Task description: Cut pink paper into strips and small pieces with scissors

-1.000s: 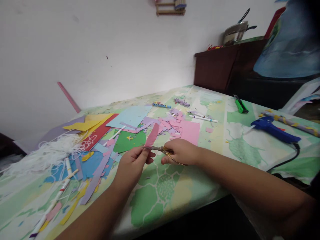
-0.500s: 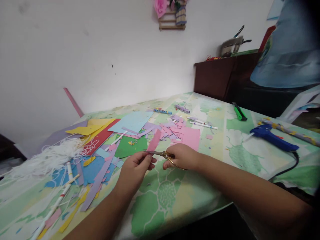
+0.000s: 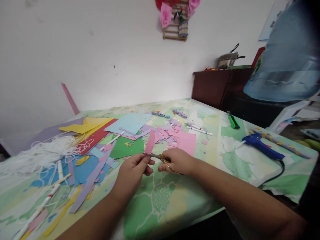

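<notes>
My left hand (image 3: 136, 168) pinches the lower end of a pink paper strip (image 3: 150, 141) that stands upward from the fingers. Gold-handled scissors (image 3: 162, 157) are gripped in my right hand (image 3: 178, 161), closed round the handles. The blades point left and meet the strip at my left fingertips; whether they are parted is too small to tell. Beyond the hands lie a green sheet (image 3: 128, 147), a pink sheet (image 3: 187, 141) and many pink and purple scraps (image 3: 168, 132).
White string (image 3: 45, 150) is heaped at the left beside blue paper (image 3: 87, 168) and pens. On the right are a blue glue gun (image 3: 265, 145) with a cord and a green cutter (image 3: 233, 120). A dark cabinet (image 3: 208, 86) stands behind.
The camera view has shifted, so the table things appear further left and the wall things lower. The pink strip leans less to the right. Both hands keep their holds.
</notes>
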Motion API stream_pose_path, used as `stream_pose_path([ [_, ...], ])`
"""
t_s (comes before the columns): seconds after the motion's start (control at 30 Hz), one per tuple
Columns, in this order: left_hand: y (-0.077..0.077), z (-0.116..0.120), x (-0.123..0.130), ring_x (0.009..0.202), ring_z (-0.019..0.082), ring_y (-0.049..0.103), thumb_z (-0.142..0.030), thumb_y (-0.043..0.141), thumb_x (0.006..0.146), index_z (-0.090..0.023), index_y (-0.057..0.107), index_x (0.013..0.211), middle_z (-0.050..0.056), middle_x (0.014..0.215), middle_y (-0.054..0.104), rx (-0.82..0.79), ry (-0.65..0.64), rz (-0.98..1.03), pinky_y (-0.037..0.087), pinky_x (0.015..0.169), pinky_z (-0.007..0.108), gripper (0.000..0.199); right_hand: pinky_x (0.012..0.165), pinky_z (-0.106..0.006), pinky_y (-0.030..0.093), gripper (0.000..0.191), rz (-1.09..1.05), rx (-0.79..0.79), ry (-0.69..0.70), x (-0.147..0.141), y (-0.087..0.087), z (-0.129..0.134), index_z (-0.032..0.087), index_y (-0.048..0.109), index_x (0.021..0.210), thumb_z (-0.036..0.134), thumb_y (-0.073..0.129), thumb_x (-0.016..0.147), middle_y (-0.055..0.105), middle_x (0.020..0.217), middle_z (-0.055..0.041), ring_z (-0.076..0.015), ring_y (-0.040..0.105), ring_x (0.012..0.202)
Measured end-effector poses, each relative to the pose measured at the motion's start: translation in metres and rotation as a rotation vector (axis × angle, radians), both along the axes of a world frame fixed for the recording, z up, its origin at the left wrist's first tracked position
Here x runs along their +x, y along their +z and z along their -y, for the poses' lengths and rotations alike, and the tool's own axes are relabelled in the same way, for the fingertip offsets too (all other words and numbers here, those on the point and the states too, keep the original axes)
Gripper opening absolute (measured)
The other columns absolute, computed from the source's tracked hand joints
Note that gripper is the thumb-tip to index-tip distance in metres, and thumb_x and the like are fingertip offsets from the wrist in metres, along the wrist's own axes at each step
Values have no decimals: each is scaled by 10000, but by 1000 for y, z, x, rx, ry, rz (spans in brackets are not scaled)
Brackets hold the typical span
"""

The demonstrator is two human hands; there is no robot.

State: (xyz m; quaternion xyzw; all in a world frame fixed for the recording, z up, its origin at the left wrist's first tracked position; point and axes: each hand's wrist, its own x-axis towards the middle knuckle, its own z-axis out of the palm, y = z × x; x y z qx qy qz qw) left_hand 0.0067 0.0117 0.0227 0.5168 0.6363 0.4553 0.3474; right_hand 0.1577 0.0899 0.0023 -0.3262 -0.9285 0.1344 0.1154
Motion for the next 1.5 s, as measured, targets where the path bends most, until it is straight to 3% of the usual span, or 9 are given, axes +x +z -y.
stream_pose_path([
  [0.17, -3, -1, -1, 463, 97, 523, -375, 459, 664, -162, 559, 657, 1, 622, 604, 11, 10, 36, 406, 485, 225, 235, 429, -193, 198, 534, 1, 3, -21, -1, 0, 0, 153, 502, 645, 657, 328, 614, 468, 553, 10, -76, 343, 477],
  [0.53, -5, -4, -1, 468, 90, 521, -370, 455, 666, -162, 546, 681, -11, 590, 584, 27, 3, 28, 416, 495, 223, 228, 436, -197, 198, 552, 22, 36, -28, -1, 1, -2, 158, 514, 629, 676, 328, 589, 486, 545, 5, -80, 352, 475],
  [0.7, -7, -7, -2, 571, 128, 549, -339, 476, 651, -150, 546, 711, 18, 643, 588, 31, -21, 122, 436, 516, 246, 211, 431, -196, 203, 556, 33, 22, -40, 0, 1, -4, 158, 516, 630, 679, 325, 587, 497, 553, 3, -81, 365, 477],
  [0.93, -4, -6, -1, 432, 65, 461, -290, 488, 638, -143, 545, 653, 3, 614, 564, 24, 5, 107, 376, 416, 190, 158, 422, -192, 203, 547, -11, 28, -31, 0, -1, -5, 163, 498, 607, 683, 331, 578, 486, 525, 11, -80, 355, 457],
  [1.37, -5, -6, -4, 477, 83, 478, -266, 475, 634, -157, 536, 656, -7, 618, 536, 29, -36, 176, 398, 450, 212, 127, 428, -195, 212, 512, 5, 14, -16, 1, 1, -4, 165, 498, 607, 653, 344, 608, 487, 541, 5, -86, 361, 473],
  [1.5, -3, -5, -6, 463, 88, 471, -266, 481, 622, -162, 556, 626, -29, 501, 513, 15, -26, 111, 389, 476, 213, 128, 432, -196, 218, 524, 20, -24, 3, 1, 3, -3, 162, 504, 625, 662, 352, 592, 487, 547, 4, -88, 366, 481],
])
